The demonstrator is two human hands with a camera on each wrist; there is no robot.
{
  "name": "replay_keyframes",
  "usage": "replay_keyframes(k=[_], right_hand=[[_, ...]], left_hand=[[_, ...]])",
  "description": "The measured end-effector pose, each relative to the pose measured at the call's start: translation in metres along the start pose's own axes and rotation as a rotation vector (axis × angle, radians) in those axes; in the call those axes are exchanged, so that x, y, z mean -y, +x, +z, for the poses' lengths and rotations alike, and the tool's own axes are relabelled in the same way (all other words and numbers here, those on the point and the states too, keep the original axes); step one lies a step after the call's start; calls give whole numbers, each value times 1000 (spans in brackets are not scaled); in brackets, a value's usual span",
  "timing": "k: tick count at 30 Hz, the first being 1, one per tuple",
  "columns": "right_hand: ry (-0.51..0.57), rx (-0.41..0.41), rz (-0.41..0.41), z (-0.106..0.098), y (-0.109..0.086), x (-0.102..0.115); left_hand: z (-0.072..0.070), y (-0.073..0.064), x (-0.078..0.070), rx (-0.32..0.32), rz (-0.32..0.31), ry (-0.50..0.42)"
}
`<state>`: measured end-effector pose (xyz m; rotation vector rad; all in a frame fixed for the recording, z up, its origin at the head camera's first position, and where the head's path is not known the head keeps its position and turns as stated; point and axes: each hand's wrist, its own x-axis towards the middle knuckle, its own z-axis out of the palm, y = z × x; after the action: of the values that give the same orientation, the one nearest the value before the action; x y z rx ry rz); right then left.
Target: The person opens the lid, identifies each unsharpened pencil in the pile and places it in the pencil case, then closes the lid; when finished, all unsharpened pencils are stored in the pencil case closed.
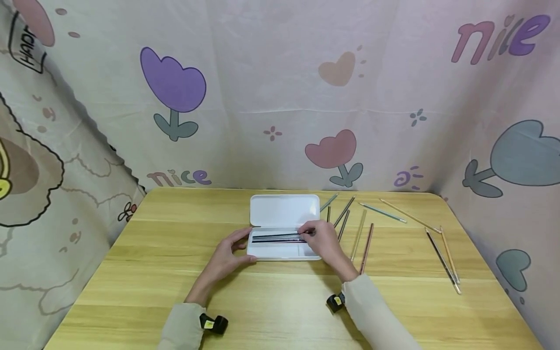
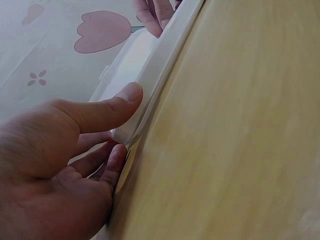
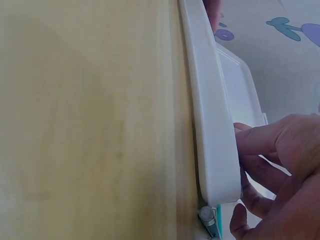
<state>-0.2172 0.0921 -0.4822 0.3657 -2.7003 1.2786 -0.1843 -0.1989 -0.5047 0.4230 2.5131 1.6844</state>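
Note:
A white pencil case (image 1: 273,252) lies on the table with its lid (image 1: 284,210) folded back. Several dark pencils (image 1: 275,238) rest lengthwise inside it. At the case's left end my left hand (image 1: 225,257) grips it, the thumb against the front wall and the fingers round the side, as the left wrist view also shows. My right hand (image 1: 325,240) reaches over the right end and pinches a dark pencil among those in the case; the fingertips hide its end. From the right wrist view, the case wall (image 3: 212,125) blocks what the fingertips hold.
Loose pencils lie on the wooden table (image 1: 131,272) right of the case, several close behind my right hand. Farther right are a blue-grey pencil (image 1: 382,212), a yellow one (image 1: 409,215) and a black one (image 1: 443,260). A printed cloth (image 1: 253,73) hangs behind the table.

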Motion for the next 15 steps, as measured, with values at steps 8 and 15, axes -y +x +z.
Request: replay_keyframes(k=[8,15], right_hand=[[-1,-23,-13,3,1,1],[34,-14,5,2,-1,1]], left_hand=[[0,1,2,-1,11,17],[0,1,2,1,16,14]])
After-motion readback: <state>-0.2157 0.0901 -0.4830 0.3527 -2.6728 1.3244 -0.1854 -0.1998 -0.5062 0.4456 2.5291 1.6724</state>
